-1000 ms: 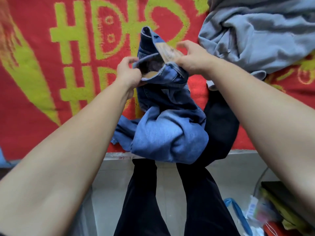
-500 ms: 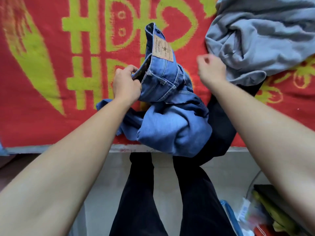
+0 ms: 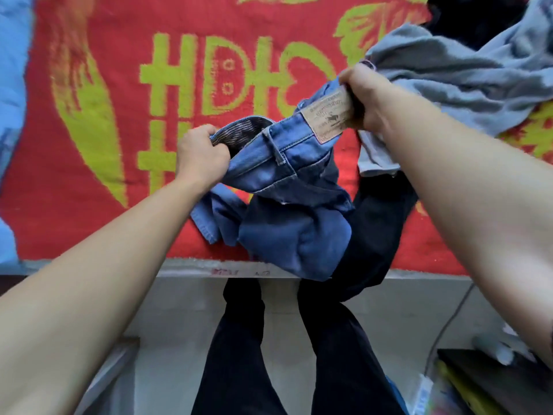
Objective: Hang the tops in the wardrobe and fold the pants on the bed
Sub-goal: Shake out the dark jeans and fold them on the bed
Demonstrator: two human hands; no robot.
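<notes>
A pair of blue jeans (image 3: 294, 229) lies bunched at the near edge of the bed, which is covered by a red blanket with yellow-green patterns (image 3: 98, 181). My left hand (image 3: 201, 158) grips the waistband at its left end. At the right end my right hand (image 3: 363, 97) grips the waistband by the tan leather patch, holding the band stretched between both hands above the blanket. The legs of the jeans hang crumpled over the bed edge. A grey garment (image 3: 466, 76) lies heaped at the right, touching my right wrist. A dark garment (image 3: 377, 223) lies under the jeans.
A light blue cloth (image 3: 12, 115) covers the bed's left side. My dark-trousered legs (image 3: 239, 354) stand on the pale floor against the bed. Books and clutter (image 3: 466, 384) sit low right, beside a cable (image 3: 449, 322).
My right hand, free half a second ago, now grips the waistband by the patch. The band has been pulled out sideways between both hands.
</notes>
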